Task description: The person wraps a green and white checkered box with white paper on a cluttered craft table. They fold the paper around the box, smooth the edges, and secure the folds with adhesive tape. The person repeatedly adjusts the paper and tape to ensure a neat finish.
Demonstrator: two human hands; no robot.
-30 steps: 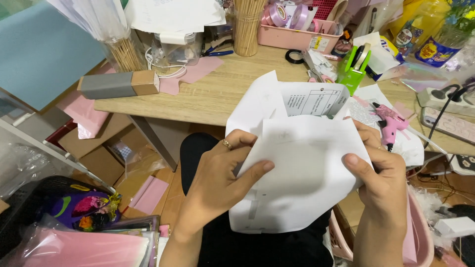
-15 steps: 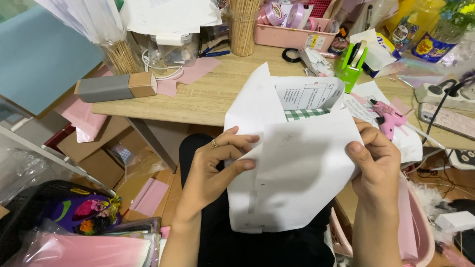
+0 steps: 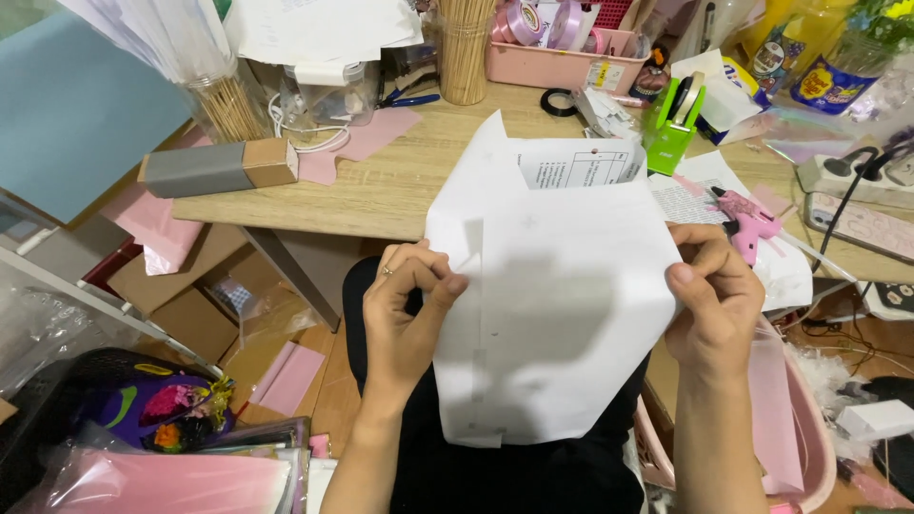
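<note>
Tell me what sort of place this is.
Probably a home craft or gift-packing desk. The wooden table holds a pink tray of ribbon rolls, a green tape dispenser and a pink glue gun, while both hands hold a white paper envelope.

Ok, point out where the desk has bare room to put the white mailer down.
Bare wood lies on the desk between the grey-and-brown box and the white mailer, below the pink paper. The back edge by the pink basket and the right side around the green tape dispenser and pink glue gun are crowded.
</note>
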